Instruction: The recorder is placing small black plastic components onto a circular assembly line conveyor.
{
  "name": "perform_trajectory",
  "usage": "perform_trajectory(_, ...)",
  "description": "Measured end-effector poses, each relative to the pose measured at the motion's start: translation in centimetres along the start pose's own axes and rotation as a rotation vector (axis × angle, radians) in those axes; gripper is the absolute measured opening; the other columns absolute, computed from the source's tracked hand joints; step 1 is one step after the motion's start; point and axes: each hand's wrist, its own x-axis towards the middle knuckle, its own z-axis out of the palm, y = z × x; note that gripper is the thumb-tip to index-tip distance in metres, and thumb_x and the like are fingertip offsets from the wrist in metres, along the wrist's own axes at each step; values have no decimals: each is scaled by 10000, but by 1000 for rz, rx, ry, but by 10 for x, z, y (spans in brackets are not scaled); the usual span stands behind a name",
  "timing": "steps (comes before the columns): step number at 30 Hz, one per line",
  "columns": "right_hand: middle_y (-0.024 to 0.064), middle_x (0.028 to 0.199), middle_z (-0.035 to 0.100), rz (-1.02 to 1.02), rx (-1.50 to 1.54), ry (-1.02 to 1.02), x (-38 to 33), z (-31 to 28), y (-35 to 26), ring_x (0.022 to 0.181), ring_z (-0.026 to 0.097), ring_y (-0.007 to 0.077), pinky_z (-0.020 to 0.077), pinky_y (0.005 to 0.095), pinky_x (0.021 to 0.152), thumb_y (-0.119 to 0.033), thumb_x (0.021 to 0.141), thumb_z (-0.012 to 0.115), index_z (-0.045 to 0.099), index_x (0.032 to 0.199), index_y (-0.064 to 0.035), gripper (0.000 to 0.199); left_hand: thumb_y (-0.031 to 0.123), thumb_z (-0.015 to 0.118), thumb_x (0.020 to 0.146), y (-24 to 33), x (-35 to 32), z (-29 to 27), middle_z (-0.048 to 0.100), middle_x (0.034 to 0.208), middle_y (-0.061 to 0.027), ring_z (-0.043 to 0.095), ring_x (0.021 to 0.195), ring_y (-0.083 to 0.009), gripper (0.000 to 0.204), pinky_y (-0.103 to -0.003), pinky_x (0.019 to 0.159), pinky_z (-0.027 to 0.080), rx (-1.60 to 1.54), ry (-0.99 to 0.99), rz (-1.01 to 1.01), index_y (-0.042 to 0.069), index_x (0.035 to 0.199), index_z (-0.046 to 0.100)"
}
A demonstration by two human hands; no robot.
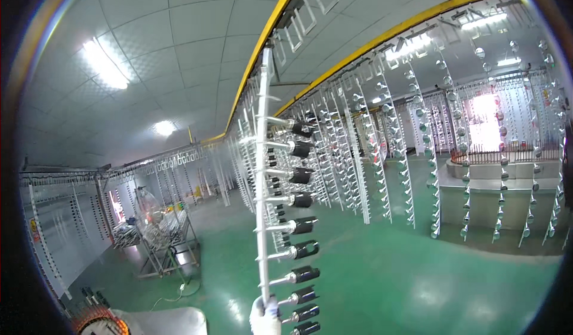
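A white glove covers my left hand (264,318), which is closed around the lower part of a long white hanging rack bar (261,191). The bar stands nearly upright and reaches up to the yellow overhead rail (249,66). Along its right side stick out short metal prongs bearing several glossy black cylindrical parts (303,224). The lowest of these parts lie right beside the glove. My right hand does not show.
Rows of hanging racks with small round shiny parts (422,132) fill the middle and right. A metal-framed cart (170,239) holds loose rods at left. At lower left are a pale tabletop (173,322) and a round orange-rimmed holder (102,323). A grey raised platform (501,206) stands right.
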Motion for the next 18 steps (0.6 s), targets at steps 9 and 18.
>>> perform_trajectory(9,62,970,615,154,264,166,101,-88,15,803,600,135,486,253,694,-78,907,496,525,1180,-29,279,300,620,851,19,260,199,558,658,-20,470,531,-94,379,-270,472,388,73,-233,240,-13,1061,577)
perform_trajectory(18,74,1008,599,125,304,319,135,-96,13,825,600,157,496,270,712,-97,916,497,540,1149,-16,251,255,570,883,85,374,291,568,623,-12,475,500,-88,299,-246,460,374,-69,-233,345,6,1049,581)
